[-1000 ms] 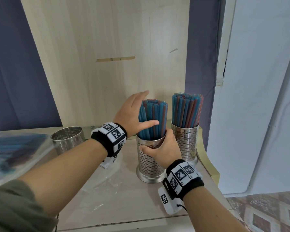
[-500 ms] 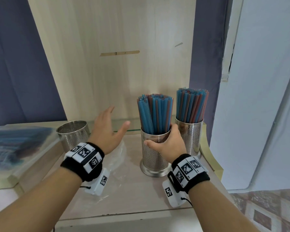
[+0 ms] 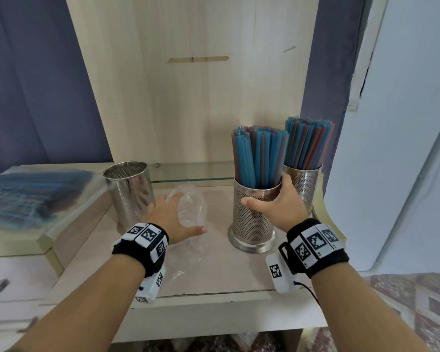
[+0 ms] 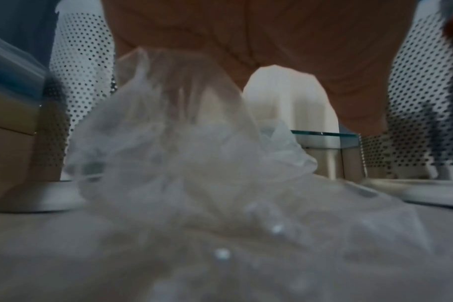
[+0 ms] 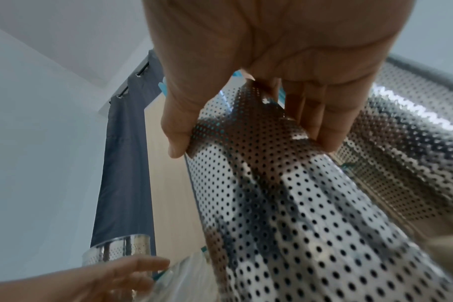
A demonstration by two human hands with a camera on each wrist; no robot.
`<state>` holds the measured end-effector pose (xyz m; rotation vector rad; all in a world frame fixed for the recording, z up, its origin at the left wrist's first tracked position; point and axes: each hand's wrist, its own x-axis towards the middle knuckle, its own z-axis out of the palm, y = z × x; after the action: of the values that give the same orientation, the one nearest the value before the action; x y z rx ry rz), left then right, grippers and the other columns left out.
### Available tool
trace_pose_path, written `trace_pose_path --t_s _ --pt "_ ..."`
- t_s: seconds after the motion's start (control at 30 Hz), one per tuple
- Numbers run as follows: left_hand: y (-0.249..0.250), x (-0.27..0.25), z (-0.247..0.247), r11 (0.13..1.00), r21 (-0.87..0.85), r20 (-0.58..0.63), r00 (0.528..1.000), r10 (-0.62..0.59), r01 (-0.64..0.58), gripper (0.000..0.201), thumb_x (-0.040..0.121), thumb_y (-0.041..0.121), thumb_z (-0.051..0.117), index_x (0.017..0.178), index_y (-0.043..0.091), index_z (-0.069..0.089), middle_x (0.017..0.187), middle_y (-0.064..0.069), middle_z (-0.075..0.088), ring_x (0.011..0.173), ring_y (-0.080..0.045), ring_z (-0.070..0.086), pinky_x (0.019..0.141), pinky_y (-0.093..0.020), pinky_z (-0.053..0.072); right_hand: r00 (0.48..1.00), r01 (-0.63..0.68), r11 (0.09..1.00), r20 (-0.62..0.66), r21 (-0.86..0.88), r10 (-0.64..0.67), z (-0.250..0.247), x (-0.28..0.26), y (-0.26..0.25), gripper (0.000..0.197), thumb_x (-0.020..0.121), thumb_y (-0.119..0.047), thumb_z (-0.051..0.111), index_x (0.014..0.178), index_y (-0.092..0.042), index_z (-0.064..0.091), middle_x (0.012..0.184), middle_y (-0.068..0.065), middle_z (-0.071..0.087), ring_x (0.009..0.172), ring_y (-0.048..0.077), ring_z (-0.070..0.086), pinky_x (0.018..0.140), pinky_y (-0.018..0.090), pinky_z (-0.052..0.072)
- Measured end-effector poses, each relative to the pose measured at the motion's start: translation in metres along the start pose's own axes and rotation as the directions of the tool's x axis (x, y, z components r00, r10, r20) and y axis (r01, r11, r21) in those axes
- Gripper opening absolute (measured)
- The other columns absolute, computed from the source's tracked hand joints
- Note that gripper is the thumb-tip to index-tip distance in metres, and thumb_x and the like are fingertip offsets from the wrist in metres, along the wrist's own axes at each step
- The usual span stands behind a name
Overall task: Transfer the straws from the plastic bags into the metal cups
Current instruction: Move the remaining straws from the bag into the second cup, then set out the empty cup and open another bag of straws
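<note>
Straws are standing in the middle metal cup, and my right hand has its fingers wrapped round that cup's rim. My left hand lies open, fingers spread, on the empty plastic bag beside the empty cup.

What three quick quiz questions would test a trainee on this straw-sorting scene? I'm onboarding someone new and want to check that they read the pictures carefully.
1. True or false: the right hand grips the middle metal cup near its rim.
2. How many metal cups hold straws? A) one B) two C) three
3. What lies under the left hand?

Key
1. True; thumb and fingers wrap the perforated wall.
2. B; the middle cup and the right metal cup are full, while the left metal cup looks empty.
3. The crumpled empty plastic bag on the tabletop; contact is unclear.
</note>
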<state>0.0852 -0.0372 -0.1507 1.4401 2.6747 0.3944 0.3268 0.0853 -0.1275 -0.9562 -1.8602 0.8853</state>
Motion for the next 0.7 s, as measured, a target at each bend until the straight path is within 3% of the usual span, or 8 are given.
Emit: trace_pose_path --t_s 0.1,0.27,0.47,0.7 --pt "0.003 -0.001 0.005 0.999 -0.032 0.003 0.999 0.036 -0.036 0.121 0.053 0.083 0.067 0.15 0.033 0.017 0.155 -0.006 0.021 0.141 -0.031 0.026 0.114 -0.045 0.029 1.0 -0.007 0.999 -0.007 0.047 0.008 -0.017 -0.019 -0.002 0.101 0.056 -0.036 0.094 0.139 -0.019 0.039 0.117 -0.017 0.06 0.107 -0.001 0.058 0.099 0.026 0.046" --pt "-0.003 0.003 0.004 0.997 -0.055 0.017 0.999 0.049 -0.048 0.109 0.062 0.073 0.072 0.148 0.023 0.028 0.151 -0.007 0.033 0.138 -0.027 0.034 0.112 -0.039 0.03 0.998 -0.034 0.999 -0.044 0.031 0.035 -0.052 -0.048 0.005 0.083 0.064 -0.028 0.091 0.129 -0.025 0.039 0.111 -0.017 0.056 0.089 -0.016 0.056 0.077 0.007 0.045" --pt "-0.003 0.002 0.005 0.997 -0.047 0.062 0.996 0.069 -0.067 0.106 0.063 0.071 0.073 0.147 0.022 0.032 0.149 -0.007 0.037 0.136 -0.025 0.037 0.111 -0.038 0.031 0.983 -0.093 0.995 -0.155 0.042 0.098 -0.088 -0.068 0.014 0.092 0.066 -0.026 0.089 0.14 -0.018 0.034 0.123 -0.003 0.054 0.106 0.009 0.057 0.091 0.03 0.047" --pt "-0.005 -0.002 0.005 0.997 -0.046 0.054 0.997 0.062 -0.06 0.103 0.065 0.066 0.075 0.147 0.021 0.032 0.149 -0.007 0.038 0.135 -0.025 0.039 0.11 -0.038 0.033 0.969 -0.094 0.994 -0.223 0.05 0.103 -0.104 -0.068 0.023 0.099 0.067 -0.023 0.087 0.147 -0.018 0.028 0.13 -0.004 0.051 0.118 0.015 0.053 0.095 0.028 0.044"
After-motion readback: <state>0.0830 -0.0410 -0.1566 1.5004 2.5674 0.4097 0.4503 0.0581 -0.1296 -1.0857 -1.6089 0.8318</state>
